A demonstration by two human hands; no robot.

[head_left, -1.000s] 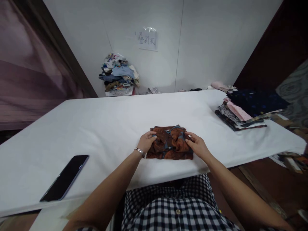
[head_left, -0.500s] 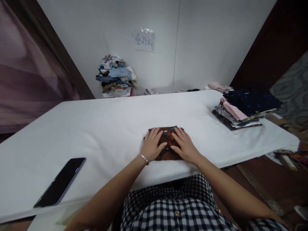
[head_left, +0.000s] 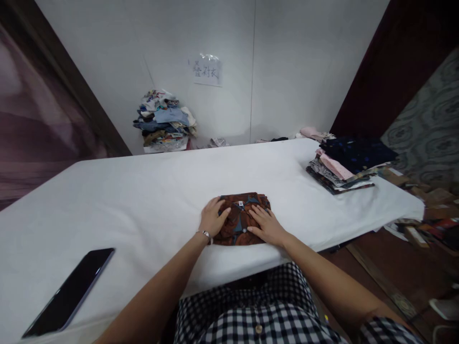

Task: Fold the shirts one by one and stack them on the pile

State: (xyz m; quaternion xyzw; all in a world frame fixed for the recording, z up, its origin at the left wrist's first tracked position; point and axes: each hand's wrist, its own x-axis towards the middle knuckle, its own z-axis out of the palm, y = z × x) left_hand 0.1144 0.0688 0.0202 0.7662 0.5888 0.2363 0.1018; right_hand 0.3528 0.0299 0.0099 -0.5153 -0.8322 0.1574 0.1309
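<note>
Both hands are down flat on the folded shirt (head_left: pixel 241 219) now, where a second ago they were pinching at its collar from either side and the bundle sat looser and wider. The left hand (head_left: pixel 211 219) presses the left edge with fingers spread and open, nothing gripped; the right hand (head_left: pixel 264 224) lies palm-down across the right half, fingers long and open too. Since that earlier look the brown patterned bundle has been squeezed into a tighter, smaller packet, so the fold looks all but finished and this reads as the last smoothing pass. The shirt sits on the white table (head_left: pixel 143 191) near the front edge, right in front of the person's checked top. Off to the right, well apart, there's a stack of folded clothes (head_left: pixel 344 165) at the table's far corner. A dark phone (head_left: pixel 70 292) lies near the left front edge, clear of the work. Behind the table, against the wall, a heap of unfolded clothes (head_left: pixel 163 122) waits under a paper sign (head_left: pixel 207 71). Nothing crowds the hands.
</note>
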